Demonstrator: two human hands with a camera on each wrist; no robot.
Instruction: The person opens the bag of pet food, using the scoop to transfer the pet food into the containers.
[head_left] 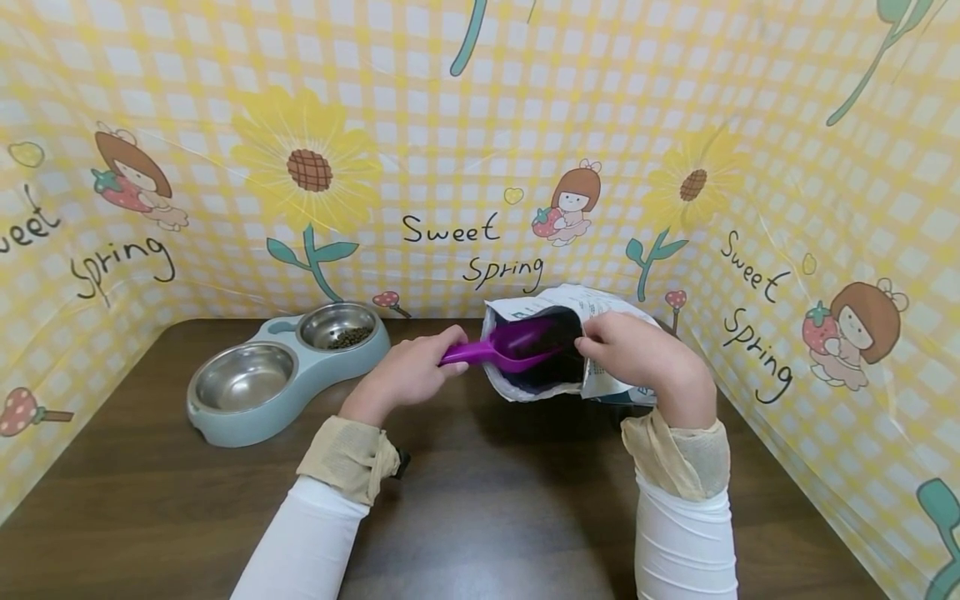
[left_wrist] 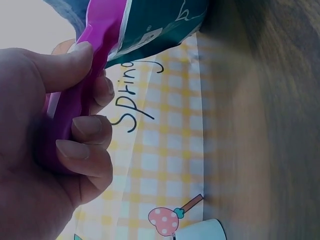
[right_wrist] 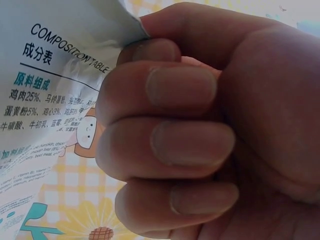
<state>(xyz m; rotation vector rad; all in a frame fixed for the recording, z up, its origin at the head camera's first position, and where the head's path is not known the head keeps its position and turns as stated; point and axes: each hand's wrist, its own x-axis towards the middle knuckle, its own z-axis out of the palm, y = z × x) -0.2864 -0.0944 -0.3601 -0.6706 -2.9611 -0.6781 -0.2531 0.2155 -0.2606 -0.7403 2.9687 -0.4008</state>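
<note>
A purple scoop [head_left: 517, 346] lies with its scoop end inside the open mouth of a white bag [head_left: 615, 304]. My left hand [head_left: 412, 367] grips the scoop's handle; in the left wrist view the fingers of my left hand [left_wrist: 55, 120] curl round the purple handle [left_wrist: 75, 100]. My right hand [head_left: 645, 350] pinches the bag's rim on the right side. In the right wrist view, my right hand [right_wrist: 200, 115] holds the edge of the printed bag [right_wrist: 55, 75] between thumb and curled index finger. The bag's inside is dark, and its contents cannot be made out.
To the left on the brown table [head_left: 480, 517] stands a light blue double feeder [head_left: 303, 379]. Its rear metal bowl [head_left: 337, 317] holds some brown kibble [head_left: 351, 337]; the front bowl [head_left: 243, 379] shows bare metal. A yellow checked cloth [head_left: 450, 150] surrounds the table's back and sides.
</note>
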